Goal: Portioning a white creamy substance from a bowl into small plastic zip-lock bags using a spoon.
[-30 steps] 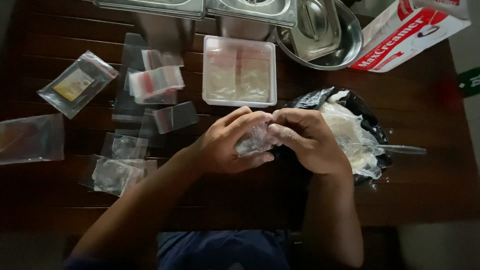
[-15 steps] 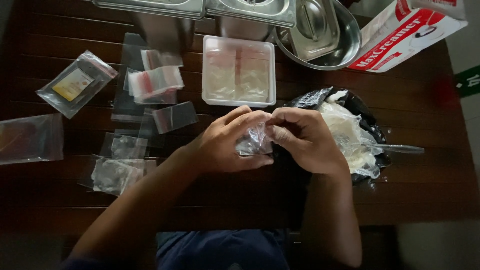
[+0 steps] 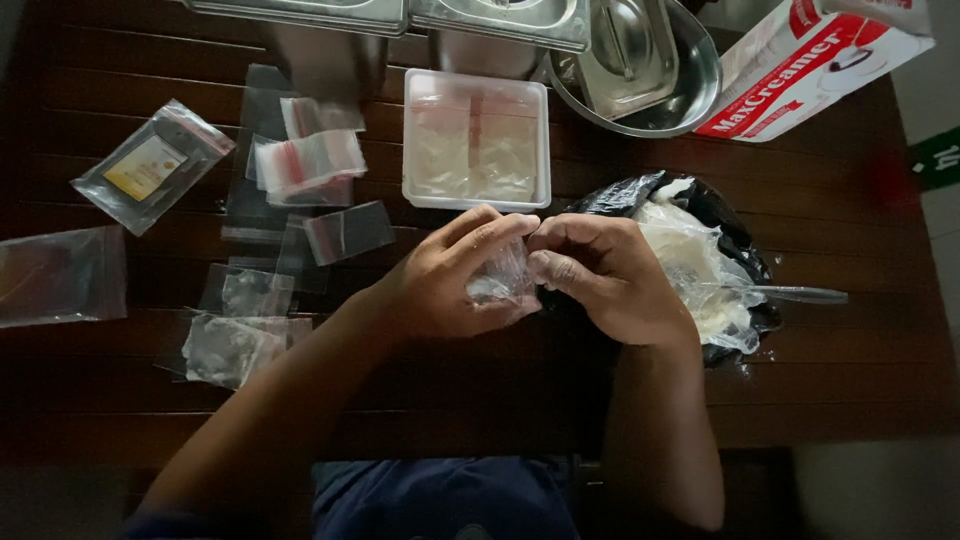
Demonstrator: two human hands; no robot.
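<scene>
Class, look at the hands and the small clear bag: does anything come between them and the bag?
Nothing visible does. The left hand and right hand both pinch the small clear bag directly, above the wooden table.

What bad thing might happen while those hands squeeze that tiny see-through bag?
The small clear bag sits pinched between the left hand and right hand, so a hard squeeze might push its white contents out onto the dark wooden table. The right forearm is close to the black bag of white stuff with a clear spoon sticking out; a bump could tip the spoon off.
</scene>
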